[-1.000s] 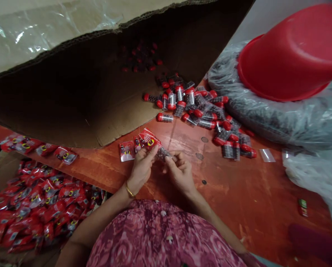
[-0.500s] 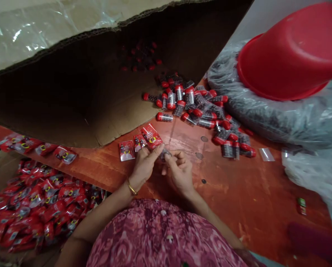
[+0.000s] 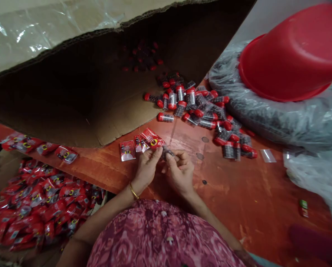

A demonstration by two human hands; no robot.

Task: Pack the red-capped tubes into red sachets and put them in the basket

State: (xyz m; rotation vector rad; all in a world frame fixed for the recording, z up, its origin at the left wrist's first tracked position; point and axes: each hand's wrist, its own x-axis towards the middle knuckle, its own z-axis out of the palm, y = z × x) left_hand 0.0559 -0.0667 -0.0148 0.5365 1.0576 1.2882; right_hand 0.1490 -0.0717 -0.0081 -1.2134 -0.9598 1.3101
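In my left hand (image 3: pixel 146 168) is a red printed plastic packet (image 3: pixel 154 140), its lower end pinched between thumb and fingers. My right hand (image 3: pixel 181 170) has thumb and fingers closed on a small dark-filled clear tube (image 3: pixel 168 152) at the packet's near end. Fingers cover most of the tube, so I cannot tell how much of it sits inside the packet. Flat beside my left hand lie a red packet (image 3: pixel 127 151) and another, partly covered one (image 3: pixel 138 144). Beyond my hands is a pile of red-capped clear tubes (image 3: pixel 190 97) with dark contents.
A large open cardboard box (image 3: pixel 118 129) lies on its side at the back. Filled red packets (image 3: pixel 43 207) are heaped below the table's left edge. A red bucket (image 3: pixel 282 55) rests upside down on a bulging plastic bag (image 3: pixel 274 118). A clear scrap (image 3: pixel 268 155) lies at right.
The red packet has tipped lower toward my hands, and more of the dark tube shows between my fingers. Both hands stay in about the same place.
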